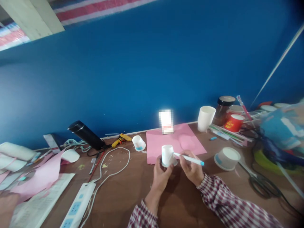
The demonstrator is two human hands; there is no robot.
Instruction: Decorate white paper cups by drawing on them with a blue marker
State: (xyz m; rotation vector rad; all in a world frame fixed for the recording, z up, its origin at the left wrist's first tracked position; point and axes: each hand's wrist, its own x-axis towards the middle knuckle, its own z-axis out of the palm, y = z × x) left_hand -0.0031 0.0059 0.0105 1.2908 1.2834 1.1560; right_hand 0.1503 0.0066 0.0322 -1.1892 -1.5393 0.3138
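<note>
My left hand (161, 172) is closed round the lower part of a white paper cup (167, 153), which is held upside down above the brown table. In my right hand (191, 167) is a white marker pen (190, 158) with a light blue end. Its tip points left and meets, or nearly meets, the side of the cup; I cannot tell which. Behind both hands lie pink paper sheets (175, 139). To the right of my right hand, a small light blue pen cap (213, 138) rests on the table.
Right: a tall white cup (206, 118), an upturned tub (227, 158), scissors (263, 185) and a red cup (234, 123). Left: a small paper cup (139, 143), a yellow glue gun (121, 139), a black cylinder (85, 134) and a power strip (78, 205). Another person's hand (8, 205) is at far left.
</note>
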